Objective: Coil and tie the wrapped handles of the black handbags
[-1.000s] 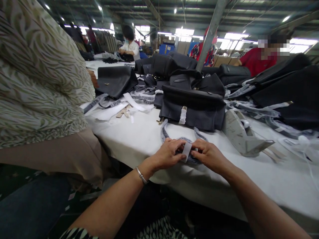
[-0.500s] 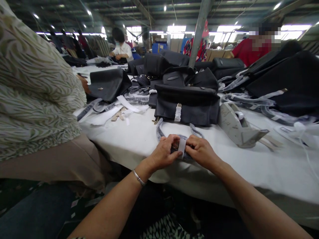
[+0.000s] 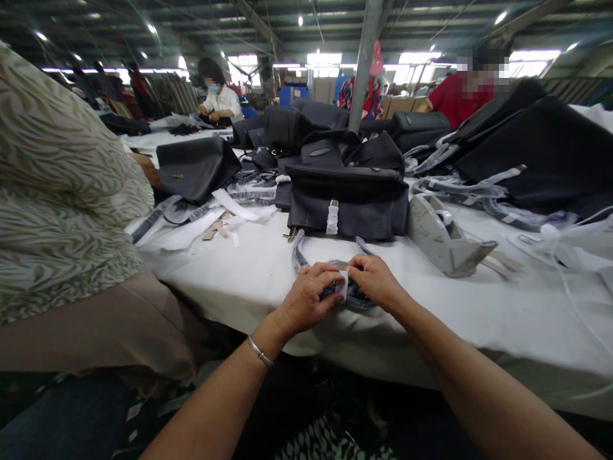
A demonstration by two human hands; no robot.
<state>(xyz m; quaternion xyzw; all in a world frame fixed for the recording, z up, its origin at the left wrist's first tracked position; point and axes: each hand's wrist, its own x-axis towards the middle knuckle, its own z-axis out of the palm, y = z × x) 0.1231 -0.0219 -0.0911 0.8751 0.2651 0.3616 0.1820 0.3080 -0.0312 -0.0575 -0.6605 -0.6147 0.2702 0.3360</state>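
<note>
2 hands working close together, left hand [image 3: 305, 300] & right hand [image 3: 376, 281] clamping wrapped bag strap [image 3: 297, 257] + white paper tag [image 3: 343, 285] on bench [image 3: 479, 319].

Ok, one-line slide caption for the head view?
Left hand and right hand pinch a white paper strip on a plastic-wrapped bag handle at a white-covered table, black handbag behind.

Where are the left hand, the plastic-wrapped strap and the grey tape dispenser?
Left hand [image 3: 304, 299]: head view, on the back of the hand.
Plastic-wrapped strap [image 3: 297, 259]: head view, on the length rising above the hands.
Grey tape dispenser [image 3: 435, 235]: head view, on its body.
</note>
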